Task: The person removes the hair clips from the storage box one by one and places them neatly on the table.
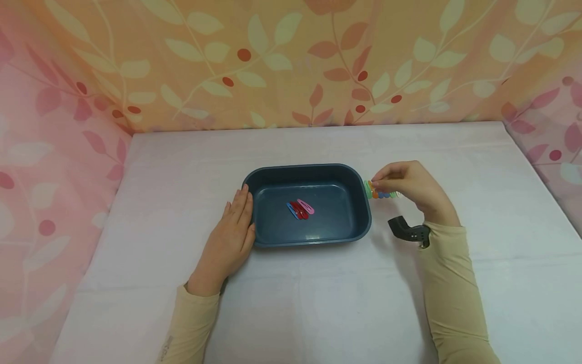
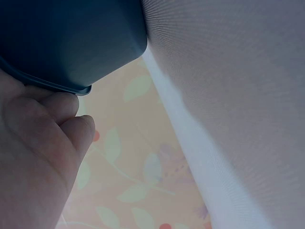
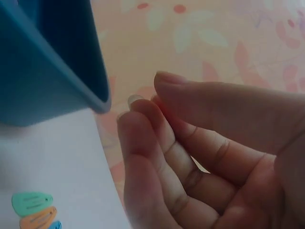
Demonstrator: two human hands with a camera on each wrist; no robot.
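Note:
A dark blue rectangular tray [image 1: 313,242] stands on the white cloth, with blue, red and pink snap hair clips [image 1: 299,209] lying together on its floor. My left hand [image 1: 230,233] rests along the tray's left side, fingers fairly straight and touching the rim. Just right of the tray lies a row of coloured hair clips [image 1: 384,195], partly hidden under my right hand [image 1: 414,184]. In the right wrist view, green, orange and blue clips [image 3: 32,203] lie below the hand. Its fingers are loosely bent, the thumb stands apart from them, and nothing shows between.
A black strap [image 1: 407,231] sticks out from the right wrist beside the beige sleeve. White cloth [image 1: 300,303] covers the table. Behind it hangs a leaf-patterned orange curtain [image 1: 282,60], with pink curtains [image 1: 45,177] at the sides.

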